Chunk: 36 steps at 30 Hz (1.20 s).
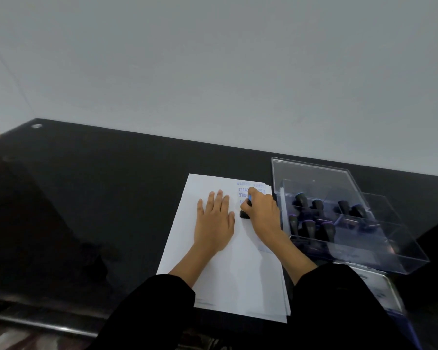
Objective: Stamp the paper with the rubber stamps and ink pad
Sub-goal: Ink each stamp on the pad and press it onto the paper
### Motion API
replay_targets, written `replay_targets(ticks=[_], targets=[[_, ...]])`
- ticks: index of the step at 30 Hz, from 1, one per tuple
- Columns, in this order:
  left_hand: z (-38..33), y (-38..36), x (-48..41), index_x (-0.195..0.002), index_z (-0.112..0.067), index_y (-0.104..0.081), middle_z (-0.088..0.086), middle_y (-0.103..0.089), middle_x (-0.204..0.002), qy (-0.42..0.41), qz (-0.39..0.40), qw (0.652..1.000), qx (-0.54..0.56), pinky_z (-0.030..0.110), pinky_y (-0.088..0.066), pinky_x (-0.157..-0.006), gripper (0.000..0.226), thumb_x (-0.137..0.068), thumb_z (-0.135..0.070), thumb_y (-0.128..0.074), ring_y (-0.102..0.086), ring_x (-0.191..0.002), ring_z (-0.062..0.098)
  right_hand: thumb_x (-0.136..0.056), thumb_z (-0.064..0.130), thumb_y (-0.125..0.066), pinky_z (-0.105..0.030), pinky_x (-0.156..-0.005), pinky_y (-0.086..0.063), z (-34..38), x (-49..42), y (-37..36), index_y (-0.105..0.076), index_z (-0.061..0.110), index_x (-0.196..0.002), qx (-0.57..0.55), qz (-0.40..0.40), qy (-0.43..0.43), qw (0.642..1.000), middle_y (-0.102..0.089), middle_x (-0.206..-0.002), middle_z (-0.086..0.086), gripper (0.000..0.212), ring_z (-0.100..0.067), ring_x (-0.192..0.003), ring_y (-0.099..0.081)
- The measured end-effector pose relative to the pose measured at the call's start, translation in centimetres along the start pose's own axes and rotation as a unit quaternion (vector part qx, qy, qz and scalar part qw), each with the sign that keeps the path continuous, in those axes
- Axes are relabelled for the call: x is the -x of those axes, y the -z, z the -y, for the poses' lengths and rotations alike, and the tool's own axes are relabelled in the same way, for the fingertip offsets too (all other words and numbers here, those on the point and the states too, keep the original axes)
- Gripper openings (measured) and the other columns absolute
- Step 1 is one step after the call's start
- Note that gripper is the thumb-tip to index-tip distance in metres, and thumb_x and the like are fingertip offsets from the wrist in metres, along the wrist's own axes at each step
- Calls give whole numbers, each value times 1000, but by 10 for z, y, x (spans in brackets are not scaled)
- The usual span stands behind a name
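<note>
Paper (228, 269) lies on the black table (86, 198), held flat by the left hand (214, 221) with fingers straight and spread, while the right hand (262, 210) grips a black stamp (245, 213) set on the sheet beside blue imprints (243, 192), left of the clear stamp box (349, 223).

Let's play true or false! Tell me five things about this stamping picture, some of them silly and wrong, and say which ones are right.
1. The left hand lies flat on the paper. True.
2. The right hand holds nothing. False: it grips a black stamp set down on the paper.
3. The clear box sits to the left of the paper. False: it is on the right.
4. The clear box holds spare stamps. True.
5. The paper has no marks on it. False: blue words are printed near its far edge.
</note>
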State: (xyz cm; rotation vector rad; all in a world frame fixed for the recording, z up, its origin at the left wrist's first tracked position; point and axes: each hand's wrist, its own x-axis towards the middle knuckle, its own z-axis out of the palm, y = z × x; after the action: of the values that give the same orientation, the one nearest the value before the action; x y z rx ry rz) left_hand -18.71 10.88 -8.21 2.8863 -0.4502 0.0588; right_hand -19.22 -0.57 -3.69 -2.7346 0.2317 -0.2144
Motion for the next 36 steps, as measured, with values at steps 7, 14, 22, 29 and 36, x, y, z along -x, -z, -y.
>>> replay_targets(ticks=[7, 14, 22, 29, 36], targets=[[0, 4, 0, -150, -17, -11, 1, -4, -159, 7, -8, 1000, 27, 39, 0, -118, 53, -101, -36, -20, -1, -147, 19, -95, 15, -41, -18, -45, -19, 4, 1, 10, -23, 19, -63, 31, 22, -3, 999, -31, -60, 5, 38, -7, -50, -29], [-5, 23, 3, -144, -17, -29, 0, -25, -155, 15, -41, 985, 166, 31, -6, -118, 43, -102, -21, -29, -16, -145, 14, -90, 13, -48, -30, -52, -32, -13, 3, 43, -38, 10, -70, -125, -98, -14, 987, -43, -61, -4, 23, -18, -58, -39], [-53, 49, 20, -138, -12, -39, 3, -39, -147, -97, -78, 958, 257, 25, -18, -116, 38, -100, -12, -33, -30, -139, 17, -88, 7, -50, -25, -47, -26, -43, 21, 94, -29, 16, -57, -168, -156, -46, 972, -36, -53, 1, 38, -11, -49, -30], [-105, 58, 59, -134, -11, -44, 5, -45, -140, -232, -55, 932, 274, 25, -28, -110, 35, -100, -15, -36, -37, -134, 18, -87, 10, -53, -28, -48, -27, -71, 71, 121, -34, 12, -61, -160, -179, -69, 968, -37, -53, 0, 32, -16, -54, -35], [-133, 36, 101, -142, -10, -33, 6, -32, -150, -297, 29, 937, 183, 29, -18, -116, 56, -93, -36, -43, -19, -144, 18, -86, 9, -54, -31, -53, -32, -103, 129, 132, -33, 14, -58, -157, -164, -93, 969, -39, -53, -1, 35, -12, -48, -34]])
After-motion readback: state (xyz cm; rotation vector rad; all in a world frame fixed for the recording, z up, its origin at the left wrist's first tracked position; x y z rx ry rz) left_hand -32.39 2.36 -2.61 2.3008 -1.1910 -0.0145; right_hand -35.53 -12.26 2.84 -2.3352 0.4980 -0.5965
